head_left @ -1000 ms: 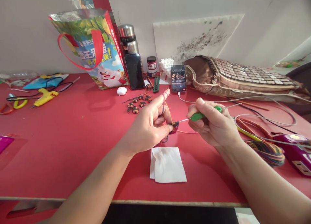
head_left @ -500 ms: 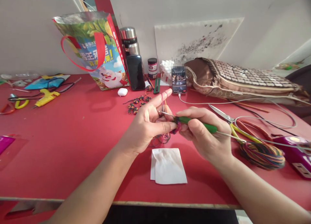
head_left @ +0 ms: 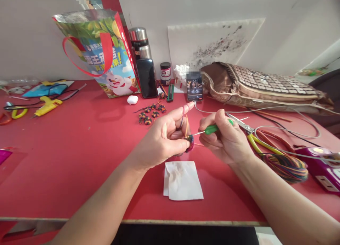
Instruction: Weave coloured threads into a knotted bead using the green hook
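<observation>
Between the thumb and fingers of my left hand (head_left: 167,135) is a small multicoloured crochet piece (head_left: 189,143). Yarn (head_left: 186,123) loops over the raised left index finger and runs down to the piece. My right hand (head_left: 225,138) grips a crochet hook (head_left: 211,129) by its green handle, the metal tip pointing left and meeting the piece's upper edge. A thin metal end sticks out of the handle to the right. Beyond my left hand lie several small crocheted balls (head_left: 148,120) in the same dark, orange and red colours. A folded white tissue (head_left: 184,181) lies below my hands.
On the right are scissors (head_left: 243,124), pliers (head_left: 256,143), a yarn bundle (head_left: 285,167) and a purple power strip (head_left: 321,170). At the back stand a shopping bag (head_left: 117,73), dark phone (head_left: 147,78), lit phone (head_left: 194,87) and jar (head_left: 165,74). A yellow glue gun (head_left: 47,106) lies left.
My right hand has turned and drawn the hook back to the right, so its handle tilts upward to the right. The left hand still pinches the piece. The view has shifted slightly.
</observation>
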A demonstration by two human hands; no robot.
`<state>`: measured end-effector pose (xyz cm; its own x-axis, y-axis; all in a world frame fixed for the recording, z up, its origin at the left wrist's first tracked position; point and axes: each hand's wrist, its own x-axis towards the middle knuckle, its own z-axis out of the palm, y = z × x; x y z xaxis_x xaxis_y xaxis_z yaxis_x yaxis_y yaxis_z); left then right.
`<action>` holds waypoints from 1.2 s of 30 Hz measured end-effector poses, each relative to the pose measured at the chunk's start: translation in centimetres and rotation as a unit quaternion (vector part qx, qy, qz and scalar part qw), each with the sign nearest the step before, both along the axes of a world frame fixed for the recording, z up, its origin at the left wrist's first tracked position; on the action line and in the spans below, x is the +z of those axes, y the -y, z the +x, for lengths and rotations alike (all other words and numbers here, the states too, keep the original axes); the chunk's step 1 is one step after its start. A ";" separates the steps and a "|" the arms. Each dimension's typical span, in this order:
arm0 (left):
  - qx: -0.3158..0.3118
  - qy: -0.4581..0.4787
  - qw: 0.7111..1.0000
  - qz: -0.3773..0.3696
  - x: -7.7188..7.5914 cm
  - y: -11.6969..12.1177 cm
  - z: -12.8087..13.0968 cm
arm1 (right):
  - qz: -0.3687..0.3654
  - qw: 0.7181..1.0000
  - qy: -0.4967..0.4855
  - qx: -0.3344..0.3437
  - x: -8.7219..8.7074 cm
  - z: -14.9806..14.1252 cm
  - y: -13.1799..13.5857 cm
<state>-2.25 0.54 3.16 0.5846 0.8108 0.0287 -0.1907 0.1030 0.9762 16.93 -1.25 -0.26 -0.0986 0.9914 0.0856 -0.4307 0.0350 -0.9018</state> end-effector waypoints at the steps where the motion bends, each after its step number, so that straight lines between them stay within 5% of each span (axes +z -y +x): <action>1: 0.015 0.009 1.000 -0.010 0.0 0.0 0.0 | 0.010 1.000 0.002 -0.016 0.0 -0.2 0.2; 5: 0.056 0.035 0.997 -0.044 0.0 0.1 0.0 | 0.088 0.993 0.055 -0.050 -0.2 -0.7 1.3; 9: 0.042 0.038 0.998 -0.030 -0.3 0.2 0.0 | 0.265 0.937 0.192 -0.126 -0.2 -0.6 1.9; 11: 0.035 0.030 0.999 -0.017 -0.5 0.2 0.1 | 0.296 0.914 0.231 -0.155 -0.1 -0.4 1.7; 21: 0.040 0.003 0.999 0.005 -0.9 0.1 0.5 | 0.146 0.987 0.066 0.008 -0.4 0.5 0.6; 36: 0.064 0.082 0.991 0.087 -1.5 -0.4 0.8 | 0.257 0.940 0.208 -0.083 -0.9 -0.2 1.1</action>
<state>-1.48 0.95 1.64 0.4526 0.8528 0.2604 -0.3482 -0.0998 0.9321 16.77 -2.34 -1.17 -0.0779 0.8342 0.5460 0.0059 0.5480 -0.8364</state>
